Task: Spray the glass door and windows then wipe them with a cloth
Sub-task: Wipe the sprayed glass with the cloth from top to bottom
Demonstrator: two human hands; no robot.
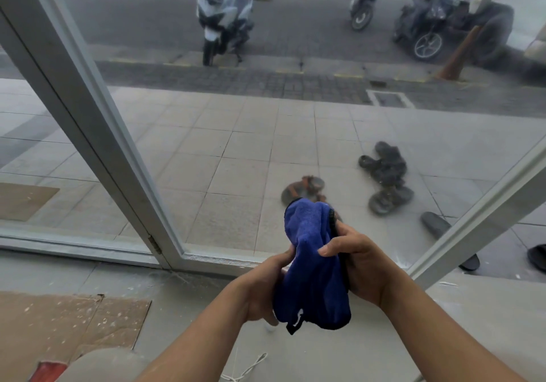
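A blue cloth [310, 266] with a black hem is bunched between both hands low in the middle of the view. My left hand [263, 290] grips its lower left side from beneath. My right hand [360, 263] pinches its upper right edge, thumb across the fabric. Behind the cloth stands a large glass pane [266, 109], hazy and streaked, set in a white frame [97, 133]. A second pane [35, 157] lies left of the frame post. No spray bottle is in view.
Stained cardboard [68, 328] lies on the floor at the lower left, with a white string [248, 367] near my arms. Through the glass I see sandals [384, 174] on the tiled walkway, parked motorbikes [224, 15] and an orange cone [458, 56].
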